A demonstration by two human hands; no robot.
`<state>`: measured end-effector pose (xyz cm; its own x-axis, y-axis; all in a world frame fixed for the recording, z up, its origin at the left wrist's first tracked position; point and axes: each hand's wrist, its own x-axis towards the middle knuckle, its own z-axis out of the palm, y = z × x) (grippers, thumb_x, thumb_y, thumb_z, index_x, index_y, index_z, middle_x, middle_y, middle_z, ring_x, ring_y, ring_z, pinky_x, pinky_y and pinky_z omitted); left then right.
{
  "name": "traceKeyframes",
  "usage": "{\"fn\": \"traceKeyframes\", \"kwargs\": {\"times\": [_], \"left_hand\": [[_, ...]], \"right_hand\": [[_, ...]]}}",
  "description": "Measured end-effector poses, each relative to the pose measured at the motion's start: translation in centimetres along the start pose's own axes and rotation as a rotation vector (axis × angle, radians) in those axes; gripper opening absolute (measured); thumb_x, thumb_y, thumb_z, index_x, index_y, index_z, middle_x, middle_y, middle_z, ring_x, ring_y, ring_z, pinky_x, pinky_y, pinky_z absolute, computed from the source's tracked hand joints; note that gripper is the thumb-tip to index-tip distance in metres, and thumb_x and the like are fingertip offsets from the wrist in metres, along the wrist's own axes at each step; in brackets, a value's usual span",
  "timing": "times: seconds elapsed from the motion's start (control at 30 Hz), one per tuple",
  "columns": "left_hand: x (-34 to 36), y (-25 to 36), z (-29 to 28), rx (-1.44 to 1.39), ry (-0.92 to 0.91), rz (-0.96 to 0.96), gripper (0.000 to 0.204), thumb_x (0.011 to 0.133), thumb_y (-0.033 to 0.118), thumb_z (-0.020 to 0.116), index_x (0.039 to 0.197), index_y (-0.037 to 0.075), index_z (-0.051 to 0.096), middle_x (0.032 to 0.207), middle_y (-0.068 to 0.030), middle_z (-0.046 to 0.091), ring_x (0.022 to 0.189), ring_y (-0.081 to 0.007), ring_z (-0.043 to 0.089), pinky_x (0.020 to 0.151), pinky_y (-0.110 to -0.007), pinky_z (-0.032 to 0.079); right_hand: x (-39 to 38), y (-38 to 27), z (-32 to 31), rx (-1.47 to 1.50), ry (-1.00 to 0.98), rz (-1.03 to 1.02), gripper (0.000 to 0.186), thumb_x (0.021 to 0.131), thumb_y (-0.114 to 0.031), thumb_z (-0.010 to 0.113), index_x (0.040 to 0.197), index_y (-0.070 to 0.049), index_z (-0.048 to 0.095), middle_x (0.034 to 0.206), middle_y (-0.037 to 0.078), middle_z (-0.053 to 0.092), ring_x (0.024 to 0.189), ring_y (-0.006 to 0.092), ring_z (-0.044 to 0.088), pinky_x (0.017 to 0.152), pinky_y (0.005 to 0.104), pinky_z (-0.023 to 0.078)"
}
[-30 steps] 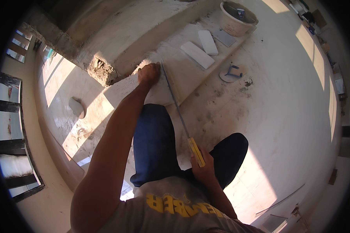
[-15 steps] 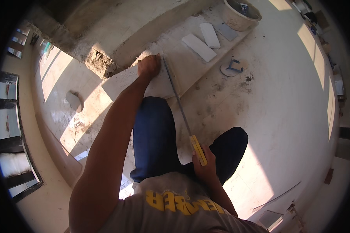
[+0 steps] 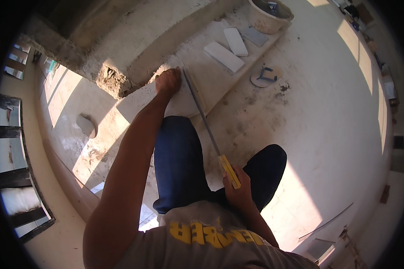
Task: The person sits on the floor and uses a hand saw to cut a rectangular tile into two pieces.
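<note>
Left hand [image 3: 168,81] was pressed flat, fingers down, on the pale stone slab [image 3: 184,96] lying on the concrete step [image 3: 220,78]. Right hand [image 3: 239,193] was closed around the yellow handle of a long metal straightedge [image 3: 204,119], far tip resting on the slab just beside the left hand. Two loose tile pieces [image 3: 229,49] lay further along the step, near a bucket [image 3: 267,18].

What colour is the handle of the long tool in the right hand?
Yellow handle, clearest in the head view.
</note>
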<state>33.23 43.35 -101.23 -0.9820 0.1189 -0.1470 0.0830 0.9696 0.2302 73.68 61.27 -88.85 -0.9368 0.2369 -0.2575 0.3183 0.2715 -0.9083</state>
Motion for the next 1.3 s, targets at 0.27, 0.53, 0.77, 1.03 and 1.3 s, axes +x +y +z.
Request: {"fn": "traceKeyframes", "kwargs": {"times": [0.27,0.53,0.77,1.03,1.3], "left_hand": [[-0.1,-1.0,0.8,-0.015,-0.006,-0.024,0.064,0.113,0.047,0.030,0.117,0.000,0.075,0.118,-0.0234,0.076,0.116,-0.0376,0.072,0.107,-0.052,0.048],[-0.1,0.0,-0.1,-0.017,-0.019,-0.029,0.064,0.113,0.046,0.030,0.115,0.000,0.076,0.119,-0.0240,0.076,0.115,-0.0386,0.072,0.107,-0.052,0.048],[-0.3,-0.2,0.3,-0.013,0.005,-0.017,0.064,0.113,0.045,0.031,0.114,0.000,0.076,0.117,-0.0246,0.076,0.114,-0.0398,0.073,0.106,-0.052,0.048],[0.0,-0.1,-0.1,-0.019,0.009,0.004,0.065,0.113,0.046,0.030,0.115,-0.001,0.075,0.116,-0.0254,0.076,0.113,-0.0416,0.073,0.104,-0.054,0.052],[0.2,-0.6,0.5,0.009,0.007,-0.032,0.066,0.113,0.047,0.030,0.114,-0.001,0.075,0.118,-0.0255,0.076,0.113,-0.0410,0.073,0.104,-0.053,0.053]], "right_hand": [[12.0,-0.6,5.4,-0.035,0.002,-0.095,0.020,0.101,-0.017,0.067,0.104,0.002,0.061,0.082,0.023,0.066,0.078,0.0421,0.069,0.072,0.0480,0.052],[2.7,0.3,1.3,-0.020,0.049,-0.084,0.019,0.100,-0.016,0.067,0.107,0.001,0.064,0.082,0.018,0.065,0.075,0.0293,0.066,0.072,0.0400,0.052],[11.2,-0.2,5.0,-0.059,0.043,-0.158,0.024,0.100,-0.020,0.069,0.107,0.002,0.060,0.083,0.020,0.068,0.077,0.0374,0.072,0.069,0.0459,0.055],[2.3,0.8,0.0,-0.049,-0.016,-0.043,0.030,0.098,-0.017,0.069,0.121,0.002,0.064,0.096,0.027,0.072,0.095,0.0430,0.075,0.079,0.0426,0.058],[9.9,-0.2,5.2,-0.041,0.072,-0.107,0.024,0.099,-0.018,0.069,0.107,0.002,0.060,0.085,0.024,0.066,0.078,0.0427,0.068,0.071,0.0473,0.052]]}}
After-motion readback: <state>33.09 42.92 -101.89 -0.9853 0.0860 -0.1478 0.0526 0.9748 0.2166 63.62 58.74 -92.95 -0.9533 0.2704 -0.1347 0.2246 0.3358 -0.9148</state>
